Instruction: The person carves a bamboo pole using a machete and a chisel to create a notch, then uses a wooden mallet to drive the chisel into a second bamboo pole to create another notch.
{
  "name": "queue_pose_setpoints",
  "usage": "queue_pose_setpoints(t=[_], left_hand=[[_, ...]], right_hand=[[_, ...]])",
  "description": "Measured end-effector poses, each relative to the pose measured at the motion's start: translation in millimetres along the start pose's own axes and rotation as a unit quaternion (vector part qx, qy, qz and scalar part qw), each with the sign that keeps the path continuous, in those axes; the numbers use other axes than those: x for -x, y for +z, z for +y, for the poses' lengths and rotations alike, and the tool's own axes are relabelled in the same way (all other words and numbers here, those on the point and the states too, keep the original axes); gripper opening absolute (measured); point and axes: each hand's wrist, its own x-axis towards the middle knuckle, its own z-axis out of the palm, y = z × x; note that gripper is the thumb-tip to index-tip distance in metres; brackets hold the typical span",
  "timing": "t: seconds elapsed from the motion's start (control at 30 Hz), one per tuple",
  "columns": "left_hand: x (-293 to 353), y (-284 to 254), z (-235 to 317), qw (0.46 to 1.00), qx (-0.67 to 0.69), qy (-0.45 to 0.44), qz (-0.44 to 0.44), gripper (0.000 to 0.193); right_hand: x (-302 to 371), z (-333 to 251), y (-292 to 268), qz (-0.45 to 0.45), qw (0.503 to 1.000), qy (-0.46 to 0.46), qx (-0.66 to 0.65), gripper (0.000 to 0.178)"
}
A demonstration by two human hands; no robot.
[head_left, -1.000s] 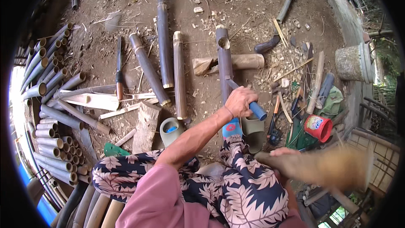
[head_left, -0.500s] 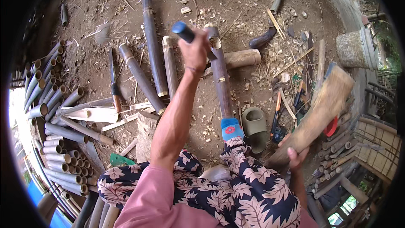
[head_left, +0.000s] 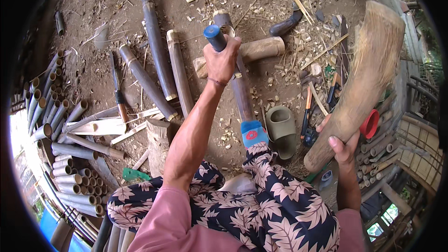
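My left hand (head_left: 221,64) is wrapped round the upright handle of a chisel (head_left: 214,36) with a blue cap. Its blade is hidden below the fist, over a dark bamboo pole (head_left: 242,97) with a notch cut near its far end. That pole rests across a short log (head_left: 263,50), and my foot in a blue sock (head_left: 254,133) is at its near end. On the right, my right hand (head_left: 343,148) grips the narrow end of a heavy wooden mallet (head_left: 368,67), its frayed thick head raised up and away from the chisel.
Several bamboo poles (head_left: 161,51) lie left of the work, beside a long knife (head_left: 117,88). Cut bamboo is stacked at the left (head_left: 70,177). A green slipper (head_left: 281,130), a saw with an orange handle (head_left: 306,116) and a red ring-shaped thing (head_left: 370,123) are at the right.
The mallet has swung up and rightward with my right hand. My left hand keeps hold of the chisel, whose handle now stands more upright. The whole view has shifted slightly.
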Motion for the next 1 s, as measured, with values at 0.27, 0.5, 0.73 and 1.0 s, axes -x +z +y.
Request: queue_pose_setpoints(t=[0.27, 0.5, 0.73, 1.0], left_hand=[[0.5, 7.1, -4.4, 1.0, -0.021, 0.009, 0.0, 0.025], [-2.5, 16.3, -10.7, 0.991, -0.118, 0.055, 0.026, 0.026], [-16.4, 25.2, -12.9, 0.995, -0.091, 0.023, 0.026, 0.024], [-26.6, 10.5, -7.5, 0.996, -0.08, -0.017, -0.028, 0.029]], right_hand=[[-37.4, -46.2, -0.4, -0.05, 0.997, -0.039, 0.042, 0.058], [-125.6, -78.2, 38.8, -0.044, 0.9, -0.326, 0.284, 0.072], [-183.2, -197.5, 64.2, 0.11, 0.741, -0.51, 0.423, 0.087], [-163.8, -146.8, 69.3, -0.189, 0.77, -0.131, 0.595, 0.083]])
